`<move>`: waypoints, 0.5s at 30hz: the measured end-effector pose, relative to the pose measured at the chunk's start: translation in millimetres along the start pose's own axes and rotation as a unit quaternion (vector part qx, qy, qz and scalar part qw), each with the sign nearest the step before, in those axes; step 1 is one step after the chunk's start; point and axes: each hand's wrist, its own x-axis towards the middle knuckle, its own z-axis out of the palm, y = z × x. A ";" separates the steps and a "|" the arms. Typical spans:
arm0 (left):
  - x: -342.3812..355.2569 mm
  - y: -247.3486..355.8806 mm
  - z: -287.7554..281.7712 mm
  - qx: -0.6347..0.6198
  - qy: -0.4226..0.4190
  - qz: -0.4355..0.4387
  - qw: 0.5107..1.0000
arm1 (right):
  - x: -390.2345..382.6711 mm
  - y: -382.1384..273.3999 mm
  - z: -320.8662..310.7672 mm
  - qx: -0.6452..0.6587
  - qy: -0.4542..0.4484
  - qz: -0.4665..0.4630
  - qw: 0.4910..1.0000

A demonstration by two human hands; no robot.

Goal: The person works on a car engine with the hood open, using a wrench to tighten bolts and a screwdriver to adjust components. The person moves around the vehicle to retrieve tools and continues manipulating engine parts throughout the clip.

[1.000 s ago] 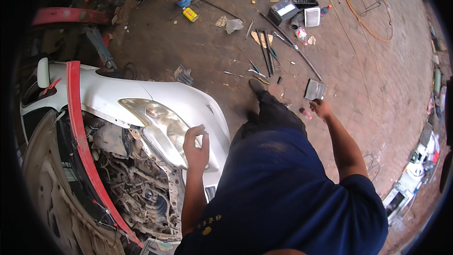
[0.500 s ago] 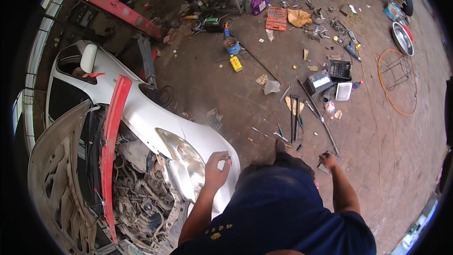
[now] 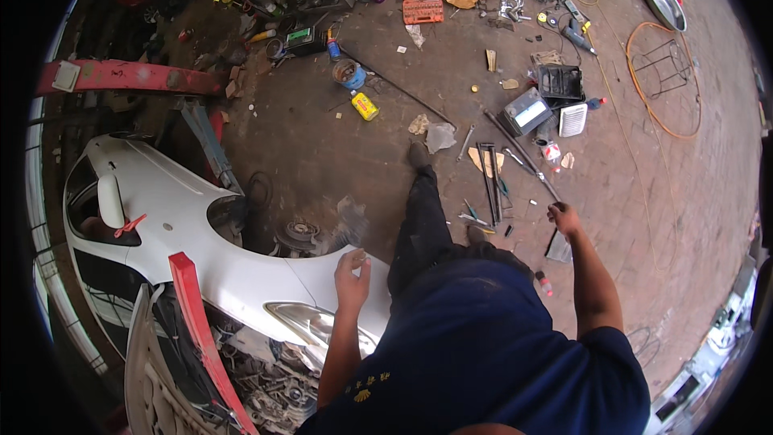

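Observation:
My right hand (image 3: 564,217) is closed around the near end of a long metal bar (image 3: 515,147), which stretches away past the black battery (image 3: 523,112). Beside that hand a grey flat piece (image 3: 558,248) lies on the floor. My left hand (image 3: 352,280) hangs over the white fender (image 3: 322,268) of a car, its fingers curled toward the thumb. Whether something small is pinched there, I cannot make out. My foot (image 3: 419,156) is stretched forward on the floor, left of two dark parallel rods (image 3: 489,181).
Near the rods lie a wrench (image 3: 465,143) and pliers (image 3: 503,186). A yellow bottle (image 3: 365,106) and a blue can (image 3: 349,74) stand ahead. Farther off are an orange socket case (image 3: 423,0) and an orange hose (image 3: 644,105). A red beam (image 3: 205,330) rises beside the car.
My view has turned and shifted forward, and one leg has stepped out. My right hand has moved from beside the flat piece to the bar's end and gripped it. My left hand's fingers have shifted.

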 end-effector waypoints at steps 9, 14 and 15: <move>266.2 -91.1 -8.5 0.035 -0.140 -0.047 0.988 | -12.9 -50.8 26.3 -0.110 -0.045 0.115 0.986; 403.4 -71.8 -59.5 0.053 -0.092 -0.107 0.989 | 16.5 -208.3 38.1 0.037 0.033 0.021 0.999; 429.0 -63.6 -55.5 0.031 -0.093 -0.105 0.990 | 27.5 -229.0 37.8 0.056 0.047 0.019 0.997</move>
